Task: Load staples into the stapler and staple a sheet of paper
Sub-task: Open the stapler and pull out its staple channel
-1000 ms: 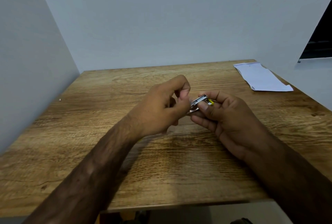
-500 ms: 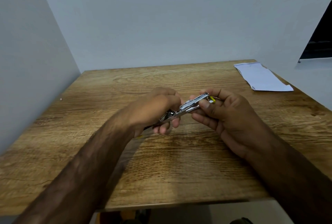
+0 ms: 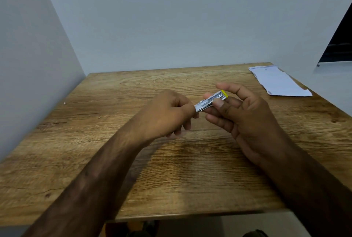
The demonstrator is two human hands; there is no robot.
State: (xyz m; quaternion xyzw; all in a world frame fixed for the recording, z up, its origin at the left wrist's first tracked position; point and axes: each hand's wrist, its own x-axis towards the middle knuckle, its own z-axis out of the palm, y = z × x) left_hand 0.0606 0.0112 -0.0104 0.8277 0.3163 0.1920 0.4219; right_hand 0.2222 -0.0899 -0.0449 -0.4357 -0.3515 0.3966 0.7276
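stapler [image 3: 210, 101] pinched between both hands; folded paper [image 3: 279, 82] far right on table [image 3: 114, 160].

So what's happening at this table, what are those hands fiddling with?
A person holds a small metal stapler with a yellow end above the wooden table. The right hand pinches it near the yellow end, and the left hand grips the other end, seemingly working on its staple channel. Whether staples are inside is too small to tell. A folded sheet of paper lies untouched at the table's far right corner, not yet stapled.
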